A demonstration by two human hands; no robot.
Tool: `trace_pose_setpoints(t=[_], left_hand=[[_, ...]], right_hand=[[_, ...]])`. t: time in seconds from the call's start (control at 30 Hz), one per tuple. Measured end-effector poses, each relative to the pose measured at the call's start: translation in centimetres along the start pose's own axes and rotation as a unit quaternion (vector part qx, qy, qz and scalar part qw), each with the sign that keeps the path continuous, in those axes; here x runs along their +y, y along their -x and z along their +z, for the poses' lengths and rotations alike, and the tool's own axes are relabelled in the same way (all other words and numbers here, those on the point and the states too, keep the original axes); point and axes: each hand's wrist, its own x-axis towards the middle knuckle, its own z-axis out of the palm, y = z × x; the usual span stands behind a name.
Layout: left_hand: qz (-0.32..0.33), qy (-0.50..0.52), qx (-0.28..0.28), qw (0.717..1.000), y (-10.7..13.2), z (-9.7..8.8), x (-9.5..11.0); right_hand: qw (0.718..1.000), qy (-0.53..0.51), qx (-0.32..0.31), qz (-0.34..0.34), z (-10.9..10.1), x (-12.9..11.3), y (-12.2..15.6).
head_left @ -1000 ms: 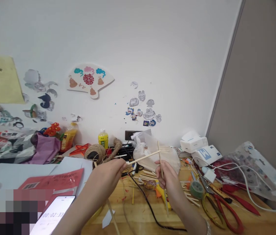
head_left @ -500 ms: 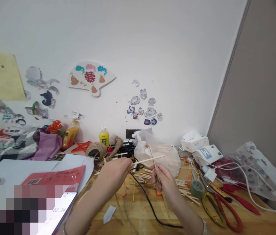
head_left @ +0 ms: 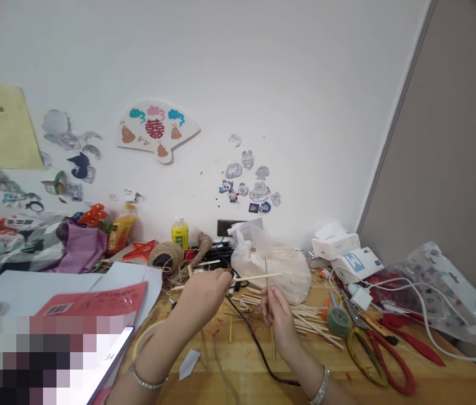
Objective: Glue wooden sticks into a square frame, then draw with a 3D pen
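My left hand [head_left: 208, 289] is closed, with the back of the hand toward me. From its fingertips a thin wooden stick [head_left: 248, 278] points right, nearly level. My right hand [head_left: 277, 309] pinches a second wooden stick [head_left: 266, 264], which stands about upright and sticks out above and below the fingers. The two sticks cross just above the right fingertips; whether they are fastened there I cannot tell. Another light stick end [head_left: 190, 271] shows behind my left hand. Beside and behind my right hand, several loose wooden sticks [head_left: 316, 327] lie on the wooden table [head_left: 229, 382].
A black cable [head_left: 254, 343] runs beneath my hands. To the right lie a green tape roll [head_left: 339, 322], scissors [head_left: 393, 360] and white boxes [head_left: 356, 264]. Twine [head_left: 166, 259], a yellow bottle [head_left: 180, 233] and a plastic bag [head_left: 297, 275] stand behind. A phone [head_left: 109, 360] is at left.
The stick in my right hand has turned from leaning left to nearly upright. The left hand's stick has tilted closer to level. Both hands have shifted slightly, still holding their sticks.
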Motion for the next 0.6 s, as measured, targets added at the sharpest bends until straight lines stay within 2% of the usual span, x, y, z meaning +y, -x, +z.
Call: trace_pose_setpoints(t=[0.6], left_hand=[[0.005,-0.009,0.034,0.999,-0.1,0.5,0.3]], right_hand=[[0.999,0.028,0.01,-0.042,-0.7,1.4,-0.2]])
